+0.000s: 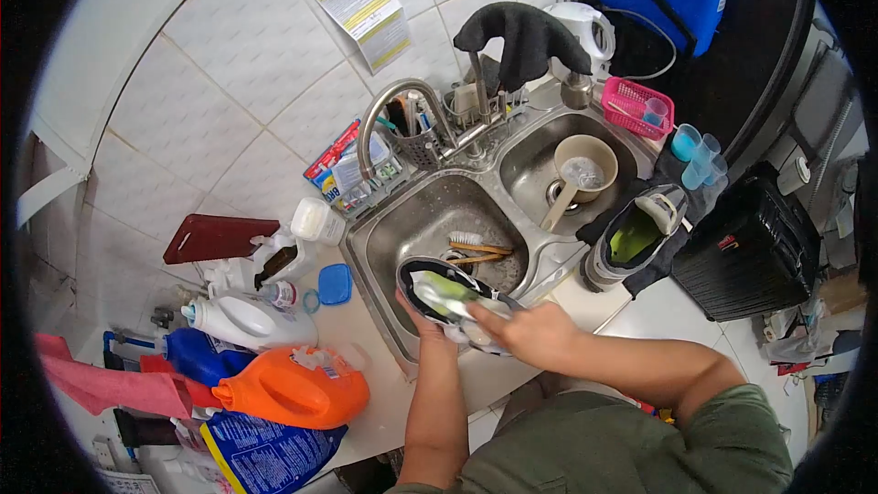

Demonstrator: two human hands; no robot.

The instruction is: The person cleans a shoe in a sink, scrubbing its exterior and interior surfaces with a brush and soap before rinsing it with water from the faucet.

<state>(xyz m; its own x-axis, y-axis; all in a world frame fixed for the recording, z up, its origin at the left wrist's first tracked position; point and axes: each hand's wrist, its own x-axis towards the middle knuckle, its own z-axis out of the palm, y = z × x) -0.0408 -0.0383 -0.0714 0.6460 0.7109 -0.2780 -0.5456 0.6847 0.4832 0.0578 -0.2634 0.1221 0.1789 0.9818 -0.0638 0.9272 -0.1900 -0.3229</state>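
Note:
Over the near edge of the left sink basin (430, 210), my left hand (430, 322) grips a dark and white shoe (476, 334) from below, its opening tilted up. The lining inside looks yellow-green, with whitish patches. My right hand (540, 337) is closed around a white brush-like tool (456, 308) that reaches into the shoe; its head is hard to make out. A white-bristled brush (466, 240) and wooden handles lie in the basin below. The matching shoe (633, 240) stands on a dark cloth (660, 265) to the right of the sink.
A beige dipper (585, 165) sits in the right basin, behind which stands a pink basket (637, 108). The curved faucet (393, 96) arches over the left basin. Left of the sink are an orange jug (297, 387), a white bottle (247, 320) and a blue lid (335, 284).

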